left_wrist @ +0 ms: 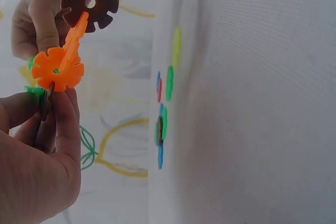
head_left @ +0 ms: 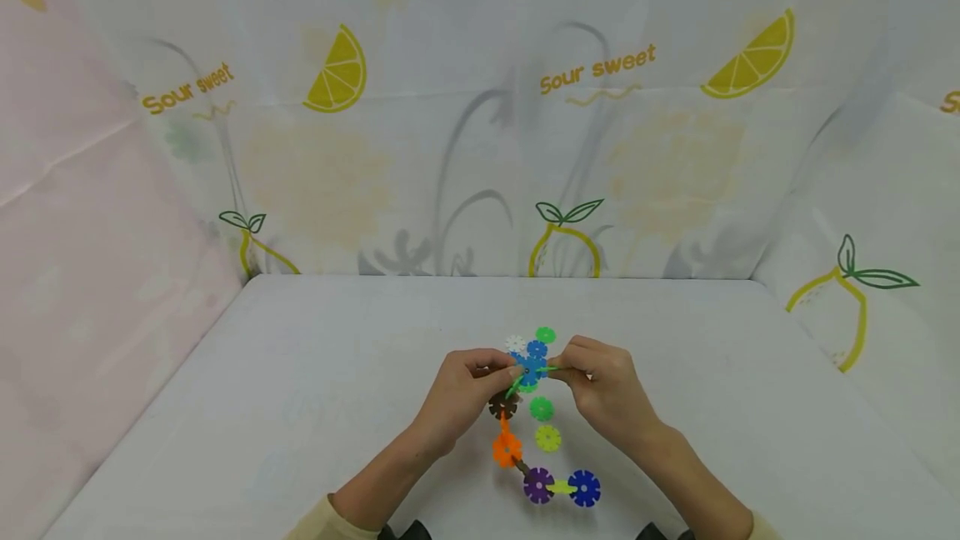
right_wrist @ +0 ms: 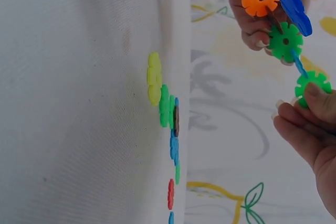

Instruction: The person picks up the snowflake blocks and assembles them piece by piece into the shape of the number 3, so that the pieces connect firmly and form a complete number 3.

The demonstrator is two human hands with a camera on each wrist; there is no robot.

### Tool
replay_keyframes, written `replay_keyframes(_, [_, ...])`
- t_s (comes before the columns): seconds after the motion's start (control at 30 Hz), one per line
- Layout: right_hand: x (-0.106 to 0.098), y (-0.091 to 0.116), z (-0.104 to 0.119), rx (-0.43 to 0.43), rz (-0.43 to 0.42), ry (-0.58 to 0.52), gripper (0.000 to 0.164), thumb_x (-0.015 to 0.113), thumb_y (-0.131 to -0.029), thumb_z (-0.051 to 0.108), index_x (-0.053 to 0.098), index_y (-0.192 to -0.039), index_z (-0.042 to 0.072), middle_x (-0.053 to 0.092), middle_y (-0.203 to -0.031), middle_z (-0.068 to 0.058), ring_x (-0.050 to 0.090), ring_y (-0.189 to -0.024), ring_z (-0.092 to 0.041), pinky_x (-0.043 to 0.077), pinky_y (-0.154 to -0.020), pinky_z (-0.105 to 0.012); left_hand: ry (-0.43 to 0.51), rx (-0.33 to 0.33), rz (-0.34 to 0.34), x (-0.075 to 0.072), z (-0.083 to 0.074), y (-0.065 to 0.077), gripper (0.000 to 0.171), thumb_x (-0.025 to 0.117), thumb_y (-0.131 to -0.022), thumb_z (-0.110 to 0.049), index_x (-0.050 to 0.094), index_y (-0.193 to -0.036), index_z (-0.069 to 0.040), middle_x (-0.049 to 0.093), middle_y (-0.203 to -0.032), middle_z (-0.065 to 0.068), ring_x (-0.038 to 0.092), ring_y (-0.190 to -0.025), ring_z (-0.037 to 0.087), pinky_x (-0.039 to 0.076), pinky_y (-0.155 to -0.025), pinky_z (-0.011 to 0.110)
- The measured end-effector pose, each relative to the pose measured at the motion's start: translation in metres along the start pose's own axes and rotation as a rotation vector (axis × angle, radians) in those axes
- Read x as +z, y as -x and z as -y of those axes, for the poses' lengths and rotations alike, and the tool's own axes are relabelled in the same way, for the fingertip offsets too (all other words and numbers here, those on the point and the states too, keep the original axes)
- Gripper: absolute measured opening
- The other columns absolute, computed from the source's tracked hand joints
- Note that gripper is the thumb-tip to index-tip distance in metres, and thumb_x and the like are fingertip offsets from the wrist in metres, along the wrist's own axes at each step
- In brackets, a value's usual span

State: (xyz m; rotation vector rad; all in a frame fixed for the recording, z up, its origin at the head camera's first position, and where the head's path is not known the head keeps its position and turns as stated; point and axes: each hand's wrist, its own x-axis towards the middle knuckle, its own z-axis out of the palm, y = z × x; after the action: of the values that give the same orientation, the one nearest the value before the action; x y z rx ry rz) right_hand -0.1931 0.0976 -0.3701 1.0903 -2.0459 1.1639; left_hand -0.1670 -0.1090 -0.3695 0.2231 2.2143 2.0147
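Observation:
Notched plastic snowflake discs are slotted together in a chain between and below both hands. My left hand pinches the chain near a green disc and a brown disc. Across from it, my right hand grips a green disc between thumb and fingers. A blue disc links the two green ones. From the left hand the chain hangs through orange discs, a second brown disc, a purple disc and a yellow disc to a dark blue disc.
Loose discs lie on the white table under and beyond the hands: a yellow one, a green one, a white one and another green one. A red disc shows low in the right wrist view. Printed cloth hangs behind the table.

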Motion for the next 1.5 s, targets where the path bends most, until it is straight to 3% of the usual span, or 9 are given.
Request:
replay_keyframes(0.13, [-0.001, 0.001, 0.001, 0.022, 0.008, 0.006, 0.023, 0.076, -0.073, -0.016, 0.071, -0.075, 0.006, 0.065, -0.07, 0.003, 0.057, -0.061, -0.003, 0.049, -0.058, -0.011, 0.003, 0.0, -0.011, 0.001, 0.0, 0.0, 0.023, 0.067, -0.094, -0.02, 0.072, -0.103, 0.001, 0.07, -0.087, 0.019, 0.065, -0.065, 0.015, 0.056, -0.069, 0.028])
replay_keyframes(0.33, [-0.001, 0.001, 0.003, 0.021, 0.01, 0.017, 0.025, 0.076, -0.074, -0.016, 0.071, -0.076, 0.008, 0.064, -0.07, 0.002, 0.057, -0.061, -0.004, 0.049, -0.059, -0.011, 0.005, 0.0, -0.02, 0.002, 0.0, 0.001, 0.022, 0.067, -0.094, -0.02, 0.073, -0.102, 0.0, 0.069, -0.085, 0.01, 0.066, -0.066, 0.014, 0.056, -0.069, 0.027])
replay_keyframes(0.57, [-0.001, 0.002, 0.002, 0.029, 0.018, 0.013, 0.026, 0.075, -0.074, -0.017, 0.07, -0.076, 0.008, 0.064, -0.07, 0.002, 0.058, -0.061, -0.006, 0.05, -0.059, -0.011, 0.006, 0.006, -0.018, 0.003, 0.0, 0.001, 0.02, 0.068, -0.094, -0.018, 0.074, -0.101, 0.0, 0.069, -0.08, 0.009, 0.064, -0.064, 0.014, 0.055, -0.066, 0.025])
replay_keyframes(0.83, [-0.004, -0.003, 0.001, 0.007, 0.055, 0.012, 0.025, 0.076, -0.076, -0.014, 0.07, -0.078, 0.01, 0.065, -0.072, 0.003, 0.055, -0.064, -0.002, 0.049, -0.061, -0.011, -0.001, -0.002, 0.035, -0.002, -0.001, -0.004, 0.023, 0.066, -0.095, -0.02, 0.072, -0.101, 0.001, 0.069, -0.08, 0.009, 0.064, -0.064, 0.015, 0.056, -0.067, 0.028])
replay_keyframes(1.03, [-0.004, -0.005, -0.003, 0.005, 0.075, -0.002, 0.025, 0.075, -0.078, -0.013, 0.071, -0.084, 0.012, 0.066, -0.079, 0.004, 0.057, -0.069, -0.005, 0.05, -0.064, -0.013, -0.017, 0.004, 0.007, -0.002, 0.0, -0.005, 0.026, 0.066, -0.095, -0.024, 0.069, -0.103, 0.001, 0.066, -0.083, 0.009, 0.062, -0.067, 0.016, 0.054, -0.069, 0.028])
replay_keyframes(1.27, [-0.004, -0.001, -0.007, 0.151, 0.179, 0.095, 0.025, 0.078, -0.077, -0.008, 0.07, -0.095, 0.008, 0.072, -0.09, 0.001, 0.067, -0.077, -0.006, 0.058, -0.072, -0.022, -0.041, 0.009, -0.029, -0.004, 0.001, -0.004, 0.023, 0.067, -0.095, -0.027, 0.069, -0.102, -0.006, 0.068, -0.088, 0.013, 0.062, -0.069, 0.018, 0.053, -0.07, 0.029])
replay_keyframes(1.5, [-0.002, 0.005, -0.009, 0.43, 0.469, 0.134, 0.02, 0.071, -0.087, 0.0, 0.07, -0.105, 0.009, 0.073, -0.102, -0.004, 0.066, -0.091, -0.016, 0.057, -0.081, -0.033, -0.047, -0.001, -0.033, -0.006, 0.003, -0.004, 0.021, 0.066, -0.095, -0.026, 0.069, -0.101, -0.006, 0.065, -0.088, 0.009, 0.059, -0.072, 0.017, 0.052, -0.07, 0.027])
